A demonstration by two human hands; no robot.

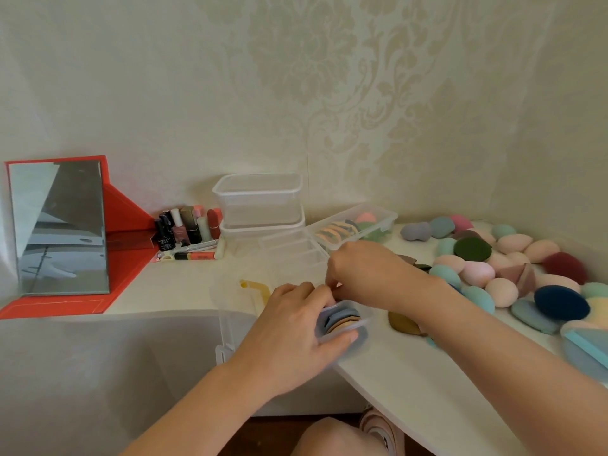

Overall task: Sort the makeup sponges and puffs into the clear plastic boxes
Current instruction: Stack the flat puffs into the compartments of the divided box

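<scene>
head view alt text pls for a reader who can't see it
A left hand grips a small clear box of flat puffs at the table edge while the right hand reaches to its far end. Loose sponges and puffs lie to the right; stacked clear boxes, cosmetics and a mirror stand behind on the left.

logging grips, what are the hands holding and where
Left hand grips the clear box by its left end; right hand curls at its far rim, hold unclear.
</scene>
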